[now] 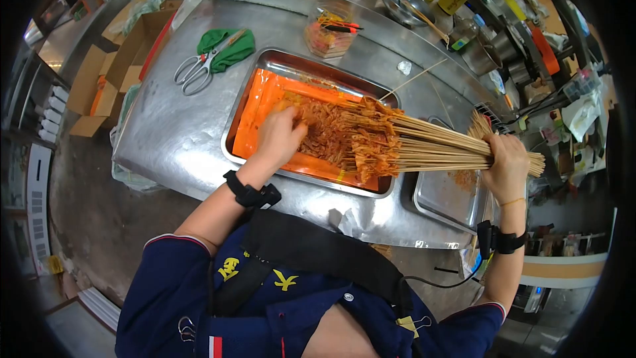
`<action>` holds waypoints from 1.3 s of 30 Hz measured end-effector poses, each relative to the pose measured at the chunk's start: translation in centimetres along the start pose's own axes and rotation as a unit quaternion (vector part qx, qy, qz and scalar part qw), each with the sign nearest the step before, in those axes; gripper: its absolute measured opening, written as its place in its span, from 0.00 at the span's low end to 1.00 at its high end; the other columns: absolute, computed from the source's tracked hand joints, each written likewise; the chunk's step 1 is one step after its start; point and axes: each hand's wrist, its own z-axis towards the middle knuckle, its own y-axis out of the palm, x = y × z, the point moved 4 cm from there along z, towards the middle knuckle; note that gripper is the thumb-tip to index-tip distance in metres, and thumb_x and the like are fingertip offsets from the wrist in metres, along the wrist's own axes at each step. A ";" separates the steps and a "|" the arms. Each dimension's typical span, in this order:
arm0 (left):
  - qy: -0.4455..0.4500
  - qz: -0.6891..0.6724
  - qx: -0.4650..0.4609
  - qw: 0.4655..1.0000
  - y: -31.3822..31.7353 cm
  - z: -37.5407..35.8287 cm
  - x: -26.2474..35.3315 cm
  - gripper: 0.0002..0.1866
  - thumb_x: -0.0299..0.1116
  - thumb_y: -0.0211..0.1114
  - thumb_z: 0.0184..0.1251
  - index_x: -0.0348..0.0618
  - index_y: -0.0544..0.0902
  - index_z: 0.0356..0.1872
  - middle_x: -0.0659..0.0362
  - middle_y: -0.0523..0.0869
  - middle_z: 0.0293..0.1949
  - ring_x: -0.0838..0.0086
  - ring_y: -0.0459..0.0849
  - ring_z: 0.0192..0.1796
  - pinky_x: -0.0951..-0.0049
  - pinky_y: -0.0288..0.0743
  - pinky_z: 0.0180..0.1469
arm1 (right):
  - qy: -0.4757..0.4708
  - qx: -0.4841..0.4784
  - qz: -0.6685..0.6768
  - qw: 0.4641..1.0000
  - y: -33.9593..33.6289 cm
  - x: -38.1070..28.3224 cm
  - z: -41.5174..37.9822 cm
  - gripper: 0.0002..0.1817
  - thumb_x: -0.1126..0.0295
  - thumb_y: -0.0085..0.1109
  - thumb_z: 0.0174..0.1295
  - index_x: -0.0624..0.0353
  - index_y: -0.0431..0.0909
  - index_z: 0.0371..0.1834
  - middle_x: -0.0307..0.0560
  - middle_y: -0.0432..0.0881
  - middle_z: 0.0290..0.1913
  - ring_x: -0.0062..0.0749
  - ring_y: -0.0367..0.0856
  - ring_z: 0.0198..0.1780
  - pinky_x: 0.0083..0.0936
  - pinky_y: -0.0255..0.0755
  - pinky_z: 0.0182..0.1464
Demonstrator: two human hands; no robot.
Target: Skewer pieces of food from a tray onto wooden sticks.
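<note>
My right hand (pixel 507 167) grips a thick bundle of bamboo skewers (pixel 444 149) by their bare ends. Sauce-coated food pieces (pixel 372 139) cover the other ends, over the right part of a metal tray (pixel 226 150). In that tray lies an orange sheet or bag (pixel 245 126) with loose, red-sauced strips (pixel 324 126) on it. My left hand (pixel 281 134) is down among the strips at the left, fingers curled; their tips and what they hold are hidden.
Scissors (pixel 197 69) lie on a green cloth (pixel 235 50) behind the tray. A clear tub (pixel 331 30) stands at the back. At the right is a second metal tray (pixel 444 195); a single skewer (pixel 414 79) leans over the tray's back edge. A cardboard box (pixel 122 69) sits left.
</note>
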 end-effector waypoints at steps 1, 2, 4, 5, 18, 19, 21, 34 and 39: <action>0.006 0.037 0.006 0.999 -0.5 -0.6 -0.2 0.11 0.30 0.61 0.51 0.34 0.76 0.34 0.47 0.79 0.32 0.56 0.77 0.35 0.62 0.70 0.37 | -0.006 0.001 -0.012 1.000 -0.2 0.1 0.2 0.13 0.76 0.59 0.38 0.58 0.73 0.30 0.49 0.73 0.25 0.48 0.73 0.34 0.36 0.68 0.44; 0.013 0.072 0.009 0.997 -0.8 -1.1 -0.3 0.12 0.30 0.60 0.51 0.34 0.75 0.35 0.45 0.78 0.36 0.52 0.76 0.40 0.59 0.70 0.41 | -0.023 0.004 -0.026 0.999 -0.5 0.3 0.4 0.13 0.78 0.57 0.39 0.57 0.73 0.31 0.48 0.73 0.25 0.46 0.74 0.35 0.36 0.68 0.48; 0.040 0.114 0.035 0.992 -1.0 -2.2 -0.7 0.14 0.31 0.60 0.52 0.33 0.74 0.38 0.41 0.76 0.42 0.47 0.74 0.45 0.56 0.69 0.45 | -0.039 0.009 -0.082 0.996 -1.6 0.3 1.0 0.14 0.79 0.57 0.38 0.56 0.73 0.31 0.45 0.73 0.26 0.42 0.73 0.35 0.34 0.67 0.49; 0.062 0.119 0.054 0.990 -0.8 -2.5 -0.9 0.15 0.31 0.59 0.52 0.33 0.73 0.40 0.41 0.75 0.43 0.46 0.73 0.46 0.56 0.68 0.46 | -0.037 0.004 -0.117 0.992 -2.3 0.7 0.9 0.14 0.80 0.57 0.37 0.56 0.72 0.31 0.44 0.73 0.27 0.40 0.73 0.35 0.34 0.67 0.50; -0.007 -0.214 0.022 0.977 0.0 -2.7 -3.1 0.14 0.20 0.55 0.59 0.30 0.72 0.47 0.54 0.77 0.43 0.73 0.76 0.45 0.76 0.70 0.48 | 0.025 -0.155 -0.364 0.918 -2.4 10.1 -5.4 0.05 0.75 0.50 0.48 0.50 0.72 0.26 0.36 0.72 0.25 0.29 0.73 0.38 0.27 0.57 0.60; -0.010 -0.221 0.017 0.975 0.0 -2.6 -3.5 0.15 0.19 0.54 0.59 0.30 0.72 0.48 0.54 0.76 0.45 0.73 0.75 0.47 0.76 0.69 0.49 | 0.023 -0.171 -0.367 0.914 -0.5 10.6 -6.2 0.05 0.74 0.50 0.48 0.48 0.73 0.26 0.35 0.73 0.25 0.27 0.73 0.39 0.26 0.58 0.60; -0.005 -0.220 0.033 0.975 -0.4 -2.5 -2.6 0.14 0.20 0.54 0.59 0.30 0.72 0.47 0.55 0.77 0.43 0.73 0.76 0.46 0.76 0.69 0.50 | -0.028 -0.221 -0.353 0.909 5.2 10.2 -8.0 0.04 0.70 0.51 0.49 0.45 0.74 0.25 0.33 0.74 0.25 0.25 0.73 0.39 0.25 0.59 0.54; 0.003 -0.236 0.062 0.970 -0.8 -2.7 -2.6 0.11 0.19 0.53 0.59 0.30 0.73 0.44 0.56 0.78 0.40 0.74 0.77 0.42 0.76 0.71 0.46 | 0.009 -0.252 -0.361 0.898 7.1 10.6 -6.1 0.04 0.68 0.51 0.51 0.46 0.76 0.23 0.33 0.77 0.25 0.25 0.73 0.38 0.22 0.59 0.44; 0.006 -0.231 0.064 0.971 -0.8 -2.7 -3.0 0.11 0.19 0.53 0.58 0.30 0.74 0.43 0.57 0.78 0.40 0.75 0.77 0.41 0.76 0.71 0.45 | 0.067 -0.231 -0.321 0.916 7.0 12.0 -8.0 0.03 0.70 0.52 0.51 0.47 0.76 0.24 0.34 0.78 0.25 0.26 0.74 0.37 0.25 0.60 0.43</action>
